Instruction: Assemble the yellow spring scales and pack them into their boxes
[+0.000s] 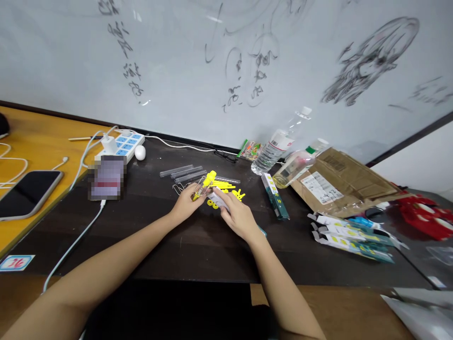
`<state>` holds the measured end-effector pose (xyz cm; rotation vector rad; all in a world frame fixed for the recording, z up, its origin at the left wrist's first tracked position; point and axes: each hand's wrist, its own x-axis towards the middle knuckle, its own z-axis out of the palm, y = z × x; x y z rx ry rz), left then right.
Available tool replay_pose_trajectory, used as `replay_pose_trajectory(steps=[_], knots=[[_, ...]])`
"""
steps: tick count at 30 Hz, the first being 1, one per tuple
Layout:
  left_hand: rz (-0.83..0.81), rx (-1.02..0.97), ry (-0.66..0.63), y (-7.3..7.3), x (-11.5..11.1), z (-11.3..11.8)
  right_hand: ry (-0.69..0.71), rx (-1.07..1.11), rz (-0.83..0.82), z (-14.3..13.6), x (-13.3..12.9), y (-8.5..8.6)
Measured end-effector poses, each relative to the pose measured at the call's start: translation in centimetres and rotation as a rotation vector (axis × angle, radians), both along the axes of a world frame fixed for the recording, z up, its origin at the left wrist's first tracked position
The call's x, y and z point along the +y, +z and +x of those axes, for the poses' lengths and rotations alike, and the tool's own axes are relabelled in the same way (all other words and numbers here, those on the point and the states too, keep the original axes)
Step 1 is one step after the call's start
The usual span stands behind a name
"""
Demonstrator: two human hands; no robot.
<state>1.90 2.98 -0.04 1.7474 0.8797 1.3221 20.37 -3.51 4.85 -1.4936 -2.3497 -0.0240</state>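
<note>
Dark brown wood-grain tabletop (198,255) runs across the view, with a card (17,262) reading what looks like "36" in red near its front edge, at eight o'clock from the hands. Left hand (186,204) has thumb and fingers pinched closed on a yellow plastic-and-wire assembly (209,178), held above the table at centre: a bright, glossy, knobbed end pointing toward one o'clock, with thin silvery wire along it. Right hand (240,218) curls loosely about a pale flat piece (220,201) just beside it; whether it grips that piece firmly, I cannot tell. Small yellow plastic parts (239,194), some rod-like, some ring-shaped, lie just past the right fingers. Opened green-and-white cartons (357,241) sit toward half past three, and another slim carton (275,197) at three; their print is too small to read. Clear tubes (187,175) lie at ten o'clock. Toward half past two, a brown parcel (339,177) bears a white label with handwritten digits, not clearly legible. Farthest, at twelve, a whiteboard (177,94) carries black handwritten Chinese characters.
</note>
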Motion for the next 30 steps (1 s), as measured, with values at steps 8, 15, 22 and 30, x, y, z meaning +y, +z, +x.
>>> replay_pose_trajectory(steps=[8,15,22,30], knots=[[0.061,0.126,-0.168,0.5,-0.6,0.2,-0.077,0.081,-0.032,0.4,-0.2,0.2],[-0.107,0.124,-0.205,1.0,-1.4,0.6,-0.185,0.050,-0.008,-0.5,-0.7,0.6],[-0.054,0.171,-0.241,0.5,-0.7,0.2,-0.222,0.027,-0.002,-0.9,-0.7,0.5],[-0.027,0.281,-0.229,2.9,-0.1,-1.8,-0.166,0.111,-0.060,-0.6,-0.6,0.5]])
